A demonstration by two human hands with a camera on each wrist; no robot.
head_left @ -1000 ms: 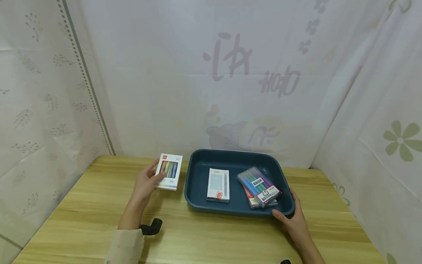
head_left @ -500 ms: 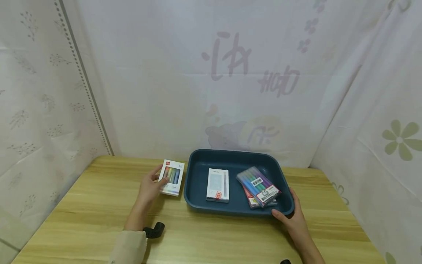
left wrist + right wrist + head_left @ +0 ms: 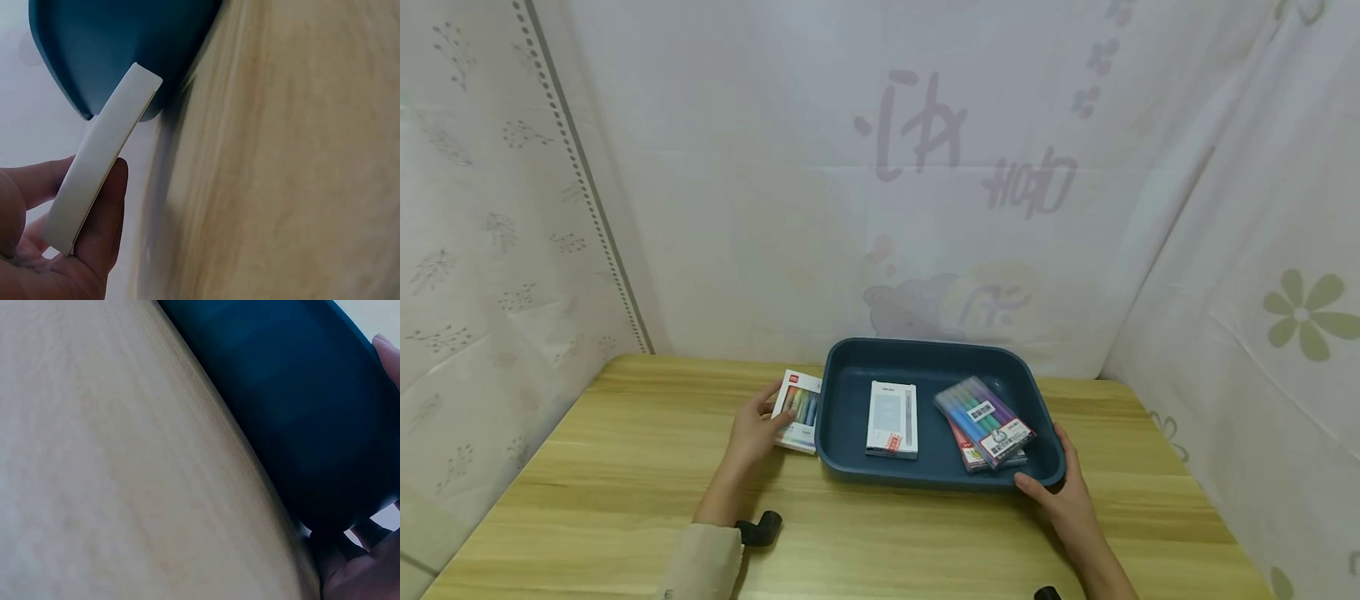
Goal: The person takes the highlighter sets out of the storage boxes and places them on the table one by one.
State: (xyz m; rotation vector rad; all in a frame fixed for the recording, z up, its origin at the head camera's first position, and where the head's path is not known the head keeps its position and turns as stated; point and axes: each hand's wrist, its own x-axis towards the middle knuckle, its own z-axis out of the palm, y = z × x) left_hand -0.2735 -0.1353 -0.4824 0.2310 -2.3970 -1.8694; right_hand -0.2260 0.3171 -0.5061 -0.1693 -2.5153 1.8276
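Left hand point(image 3: 751, 429) holds a white box of coloured pens point(image 3: 799, 411) just beside the left wall of the dark blue tray point(image 3: 831, 392). I read the fingers point(image 3: 100, 215) as narrow, thumb on one face and fingers on the other, pinching the flat pack by its lower end. In the left wrist view the box is tilted, its top corner right at the tray's outer wall; I cannot tell whether they touch.

Right hand point(image 3: 1063, 500) grips the tray's near right corner, thumb on the rim, fingers curled under the edge, as the right wrist view shows.

Tray sits on the wooden tabletop point(image 3: 587, 467), towards the back. Inside it: a white pen box point(image 3: 892, 419) lying flat left of centre, and a clear pack of coloured pens point(image 3: 984, 418) to the right, lying askew on top of a red-edged pack point(image 3: 964, 447).

A pale printed curtain point(image 3: 490, 250) hangs around the tabletop on three sides.
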